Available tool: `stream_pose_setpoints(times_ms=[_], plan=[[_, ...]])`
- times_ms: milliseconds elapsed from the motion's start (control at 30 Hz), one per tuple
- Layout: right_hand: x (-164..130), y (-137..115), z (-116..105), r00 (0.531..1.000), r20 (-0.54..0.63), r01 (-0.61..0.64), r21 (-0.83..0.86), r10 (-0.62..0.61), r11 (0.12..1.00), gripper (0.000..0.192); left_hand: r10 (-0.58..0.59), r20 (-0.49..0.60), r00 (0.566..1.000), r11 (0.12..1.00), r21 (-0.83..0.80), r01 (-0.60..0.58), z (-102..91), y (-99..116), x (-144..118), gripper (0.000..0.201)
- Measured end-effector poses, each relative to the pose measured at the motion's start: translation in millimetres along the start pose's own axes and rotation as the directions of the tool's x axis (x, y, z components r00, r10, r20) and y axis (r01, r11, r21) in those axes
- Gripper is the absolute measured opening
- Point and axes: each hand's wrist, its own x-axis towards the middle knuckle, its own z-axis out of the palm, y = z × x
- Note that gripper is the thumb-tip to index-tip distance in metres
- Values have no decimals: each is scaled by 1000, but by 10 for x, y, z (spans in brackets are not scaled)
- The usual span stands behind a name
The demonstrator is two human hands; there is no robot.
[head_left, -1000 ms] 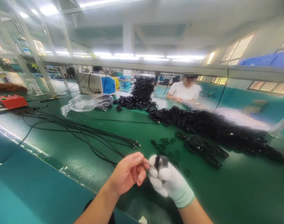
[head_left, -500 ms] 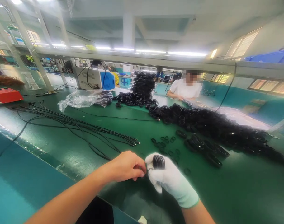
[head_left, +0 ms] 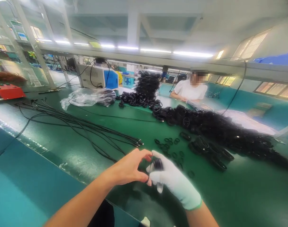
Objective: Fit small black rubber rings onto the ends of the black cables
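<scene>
My bare left hand (head_left: pixel 128 167) has its thumb and fingers spread apart in a C shape, with a thin black band (head_left: pixel 150 166) stretched between their tips. A small coil of black cable (head_left: pixel 157 164) is gripped in my right hand (head_left: pixel 176 179), which wears a white knit glove. The band is right beside the coil; whether it passes around it I cannot tell. Just beyond the glove, several loose black rings (head_left: pixel 166 145) lie on the green table mat (head_left: pixel 248 189).
Long black cables (head_left: pixel 94 124) stretch across the left of the table. A big heap of coiled cables (head_left: pixel 212 126) runs to the right, with a tall stack (head_left: pixel 147 83) behind. A plastic bag (head_left: pixel 83 98), a red control box (head_left: pixel 8 91) and a seated co-worker (head_left: pixel 190 90) are farther off.
The left thumb and fingers have moved apart, and a black band now spans them. The gloved hand still grips the coil. The view has shifted slightly.
</scene>
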Motion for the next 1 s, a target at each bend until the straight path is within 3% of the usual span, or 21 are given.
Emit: stream_pose_setpoints(times_ms=[100, 233, 300, 367, 433, 500, 600, 667, 733, 800, 867, 933, 1000], plan=[[36, 86, 60, 1000, 23, 20, -46, -19, 999, 95, 1, 7, 1000, 1000, 2, -1, 89, 56, 5, 64], [54, 191, 115, 991, -57, 117, -122, -124, 986, 100, -24, 14, 1000, 976, 218, 21, 187, 180, 39, 49], [33, 205, 131, 981, -87, 155, -169, -171, 973, 107, -46, 47, 998, 943, 331, 27, 166, 197, 90, 45], [5, 180, 147, 987, -78, 117, -247, -140, 962, 109, -80, 145, 986, 929, 369, 21, 81, 164, 162, 40], [-19, 119, 158, 993, -68, 67, -324, -94, 944, 95, -87, 296, 951, 960, 279, 1, -29, 94, 235, 25], [-43, 36, 157, 987, -97, 79, -374, -124, 924, 65, -58, 370, 927, 994, 109, 19, -99, 18, 283, 17], [-101, -68, 119, 973, -69, 191, -300, -221, 935, 34, -62, 269, 961, 998, 9, 62, -53, -50, 270, 27], [-150, -83, 78, 975, 107, 206, -100, -195, 973, 37, -90, 265, 960, 996, 40, 82, 24, -43, 217, 24], [-185, -47, 38, 941, 277, 165, 120, -192, 979, 44, -118, 318, 941, 993, 9, 122, 66, 10, 153, 20], [-192, 17, 14, 918, 320, 151, 264, -235, 953, 53, -138, 299, 944, 966, -171, 196, 49, 87, 103, 16], [-171, 74, 13, 902, 343, 148, 324, -262, 934, 59, -147, 200, 969, 875, -430, 222, 7, 158, 75, 11], [-138, 101, 31, 888, 355, 159, 360, -293, 919, 60, -122, 108, 987, 767, -621, 163, -15, 197, 64, 11], [-112, 96, 54, 882, 342, 184, 384, -324, 905, 57, -80, 31, 996, 708, -701, 79, -2, 203, 59, 19]])
